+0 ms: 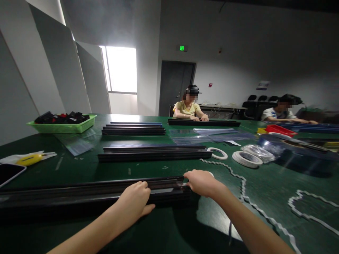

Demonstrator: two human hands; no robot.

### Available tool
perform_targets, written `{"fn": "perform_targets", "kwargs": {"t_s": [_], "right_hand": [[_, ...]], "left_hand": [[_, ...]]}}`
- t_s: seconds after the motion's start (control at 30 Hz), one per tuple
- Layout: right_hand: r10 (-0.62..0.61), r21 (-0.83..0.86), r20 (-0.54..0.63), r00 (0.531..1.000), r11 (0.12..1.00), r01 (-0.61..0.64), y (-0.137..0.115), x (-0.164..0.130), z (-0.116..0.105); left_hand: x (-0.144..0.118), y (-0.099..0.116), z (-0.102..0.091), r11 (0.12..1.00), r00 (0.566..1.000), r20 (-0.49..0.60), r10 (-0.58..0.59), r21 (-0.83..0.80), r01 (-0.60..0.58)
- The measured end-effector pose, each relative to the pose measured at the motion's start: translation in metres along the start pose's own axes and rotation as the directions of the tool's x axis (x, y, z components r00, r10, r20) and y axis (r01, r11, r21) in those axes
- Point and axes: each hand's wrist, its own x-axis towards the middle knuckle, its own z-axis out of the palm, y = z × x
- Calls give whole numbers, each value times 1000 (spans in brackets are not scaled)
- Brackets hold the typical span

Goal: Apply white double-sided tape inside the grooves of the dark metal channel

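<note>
Head view: black channel rail (84,200), long axis sideways
Left hand (135,197): curled over, holding it
Right hand (201,181): nearer right end, narrow, can't tell if gripping tbh

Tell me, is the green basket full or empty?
Full. Dark pieces, with a bit of red among them, heap up above the rim of the green basket.

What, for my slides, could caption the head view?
Left hand and right hand on a black profile, green table beneath.
</note>
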Motion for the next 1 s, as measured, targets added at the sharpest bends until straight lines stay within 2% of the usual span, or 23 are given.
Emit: {"fn": "perform_targets", "kwargs": {"t_s": [0.13,0.23,0.47,0.57,0.8,1.0], "right_hand": [[-21,-1,-5,1000,1000,21,1,0,1],[-27,3,-8,1000,1000,27,2,0,1],[-24,3,-13,1000,1000,24,1,0,1],[-12,11,-16,1000,1000,12,2,0,1],[-31,18,-15,999,999,31,3,1,1],[-32,11,-25,999,999,33,5,2,3]], "left_hand": [[-1,-2,0,999,999,9,32,-36,-32],[-2,0,1,1000,1000,23,7,-8,-7],[-4,3,5,974,977,1,-213,83,212],[-4,1,6,961,965,0,-262,91,261],[-3,-4,2,974,974,63,-216,89,210],[-2,2,-11,980,976,118,-182,105,170]]}}
